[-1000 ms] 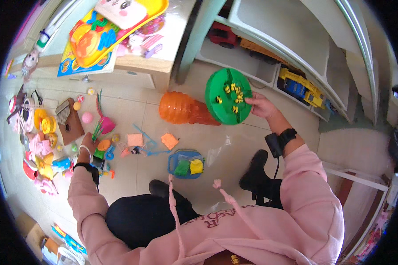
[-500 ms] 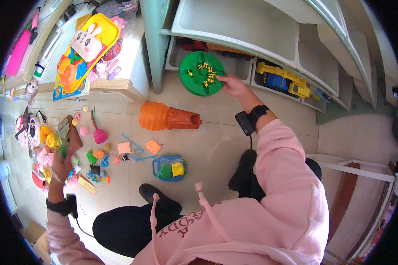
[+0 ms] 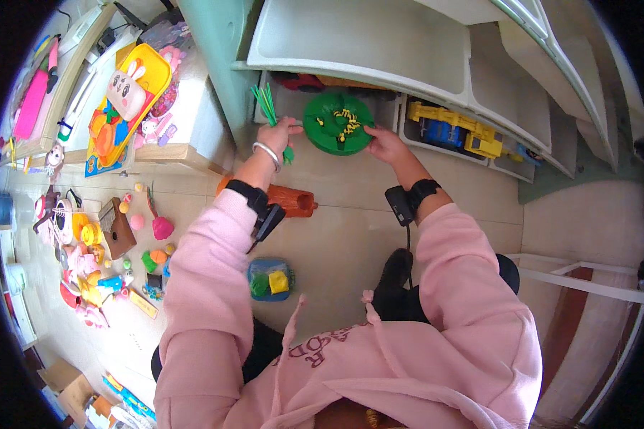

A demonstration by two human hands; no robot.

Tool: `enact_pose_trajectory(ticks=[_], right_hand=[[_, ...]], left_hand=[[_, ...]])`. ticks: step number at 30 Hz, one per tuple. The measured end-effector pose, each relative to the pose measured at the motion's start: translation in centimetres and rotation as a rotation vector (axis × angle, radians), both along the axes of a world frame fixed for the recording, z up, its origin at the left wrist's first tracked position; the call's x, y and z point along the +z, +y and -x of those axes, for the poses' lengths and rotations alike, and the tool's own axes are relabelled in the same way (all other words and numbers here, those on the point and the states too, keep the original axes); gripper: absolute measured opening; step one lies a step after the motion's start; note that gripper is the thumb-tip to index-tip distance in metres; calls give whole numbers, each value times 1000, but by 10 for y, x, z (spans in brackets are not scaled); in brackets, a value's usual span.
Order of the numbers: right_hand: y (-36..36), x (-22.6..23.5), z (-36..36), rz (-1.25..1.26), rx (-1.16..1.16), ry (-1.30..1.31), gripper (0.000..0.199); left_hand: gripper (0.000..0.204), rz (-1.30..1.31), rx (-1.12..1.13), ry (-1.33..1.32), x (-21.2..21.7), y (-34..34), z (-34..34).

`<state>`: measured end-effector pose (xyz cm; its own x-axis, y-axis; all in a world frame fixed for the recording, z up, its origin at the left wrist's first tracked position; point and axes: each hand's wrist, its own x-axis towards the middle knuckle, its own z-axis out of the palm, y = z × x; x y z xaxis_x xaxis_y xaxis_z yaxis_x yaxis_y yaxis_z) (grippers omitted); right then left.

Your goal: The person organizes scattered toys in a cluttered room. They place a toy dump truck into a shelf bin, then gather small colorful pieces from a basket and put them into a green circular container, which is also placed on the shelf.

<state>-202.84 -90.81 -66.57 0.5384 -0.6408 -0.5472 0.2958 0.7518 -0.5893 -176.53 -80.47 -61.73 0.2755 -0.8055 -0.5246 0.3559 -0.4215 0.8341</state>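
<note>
Grip, left hand: closed around a small bundle of thin green sticks, which fan upward and slightly leftward out of the fist; a short green end shows below the hand. The thumb side of the same hand reaches to the left rim of the green round tray; whether it actually pinches the rim cannot be told.

Grip, right hand: fingertips set against the right rim of the tray, fingers curled; it appears to be holding that edge, carrying nothing else.

Green round tray: disc-shaped, with a scatter of small yellow pieces on its face. It lies between the two hands, at the mouth of the lowest white shelf compartment, tilted toward the camera. Being round, it has no long axis of its own; the line that matters runs hand to hand, left to right across the disc.

Nearness: both hands are at the rim, on opposite sides; the right one has the freer grasp, since the left is already occupied by the sticks.

Adjacent: yellow and blue toy truck in the compartment just to the right; orange ridged toy on the floor below the left forearm; blue dish with green and yellow blocks nearer the body.
</note>
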Motion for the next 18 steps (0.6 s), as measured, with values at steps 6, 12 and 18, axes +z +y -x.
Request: enact_pose_trajectory(ticks=[6,12,18], right_hand=[[-2,8,18,-109,-169,22,28],[-3,5,18,-36,-191,29,28],[-10,4,6,-186,-231,62,26]], left_hand=[[33,-2,161,217,-1,-56,14],[33,-84,8,-25,-17,-79,17],[31,-113,-86,-38,-33,-59,5]])
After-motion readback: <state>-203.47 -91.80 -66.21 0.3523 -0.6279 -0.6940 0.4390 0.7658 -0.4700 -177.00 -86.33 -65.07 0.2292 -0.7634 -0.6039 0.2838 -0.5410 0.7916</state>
